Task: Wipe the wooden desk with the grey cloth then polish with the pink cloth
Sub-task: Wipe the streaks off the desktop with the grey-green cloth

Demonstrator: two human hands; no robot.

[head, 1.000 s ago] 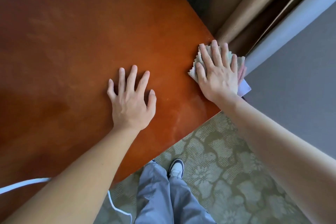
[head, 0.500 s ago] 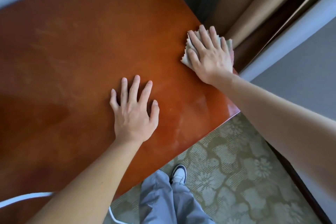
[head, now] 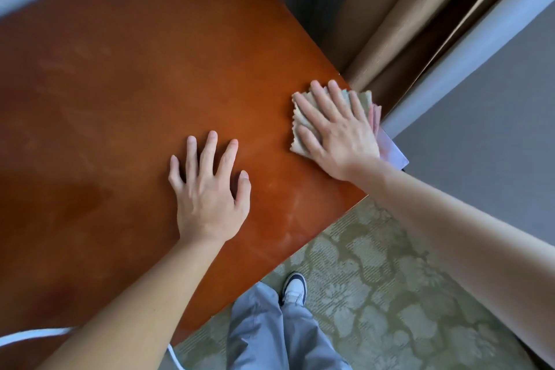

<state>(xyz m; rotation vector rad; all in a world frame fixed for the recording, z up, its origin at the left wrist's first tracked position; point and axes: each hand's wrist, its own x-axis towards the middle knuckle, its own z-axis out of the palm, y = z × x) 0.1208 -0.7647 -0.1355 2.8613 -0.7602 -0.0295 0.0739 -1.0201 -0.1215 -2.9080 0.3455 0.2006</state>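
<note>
Here, much of the grey cloth [head: 303, 122] is hidden: the right hand [head: 336, 132] lies flat on it with straight, spread fingers, pressing it onto the wooden worktop [head: 135, 93] at centre right of the frame, so only its zigzag left edge and upper corner show. A thin strip of the pink cloth [head: 375, 117] peeks out beyond the hand's right side, right at the worktop's edge; how far it extends underneath cannot be made out. A pale glare covers the worktop corner just below it. The left hand [head: 210, 186] rests palm down on bare wood in the middle of the frame, its grip released and holding nothing, near the right hand but apart from it. Both forearms run out of the bottom of the frame. The upper left is broad bare wood. The worktop's right edge runs diagonally beside tan curtains [head: 399, 18]; its near edge borders patterned carpet [head: 390, 294], where grey trousers [head: 270, 333] and one shoe [head: 295, 288] show. A white cable [head: 33, 335] is cut off at lower left.
</note>
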